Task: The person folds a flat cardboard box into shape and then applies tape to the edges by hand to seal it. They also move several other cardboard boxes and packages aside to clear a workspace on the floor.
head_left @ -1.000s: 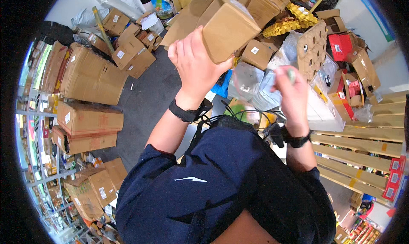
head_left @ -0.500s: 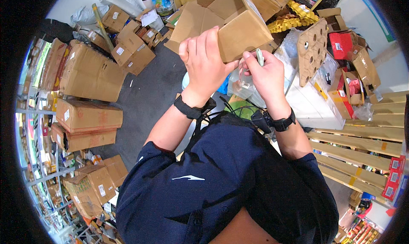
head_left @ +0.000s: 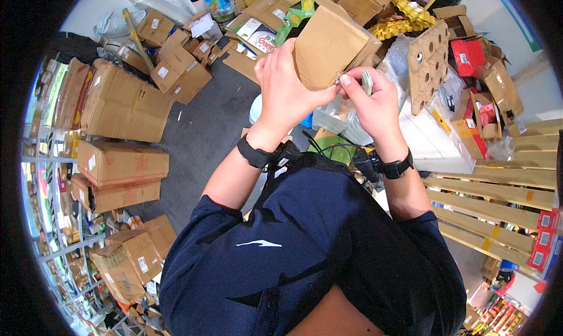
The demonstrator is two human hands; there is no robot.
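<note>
A brown cardboard box point(head_left: 326, 50) is raised in front of me and tilted, one plain face turned my way. My left hand point(head_left: 284, 92) grips it by its left and lower side, the thumb along the bottom edge. At the box's lower corner my right hand point(head_left: 372, 97) has thumb and forefinger pinched together. Tucked in that same hand is a slim, pale green-and-white object point(head_left: 367, 82), its kind not clear. Whatever lies between the fingertips is too small to make out. Both wrists wear black straps with small devices.
Large cardboard boxes point(head_left: 124, 104) line the left side beside shelving. Grey floor point(head_left: 193, 125) lies between them and me. On the right are a white box-like surface point(head_left: 431, 139), an egg-tray-like cardboard sheet point(head_left: 431, 66) and wooden slats point(head_left: 498, 201). Several cartons crowd the back.
The box has been turned in my left hand, so its open inside no longer faces me. Packages behind it now show. My right hand has shifted slightly right and down.
</note>
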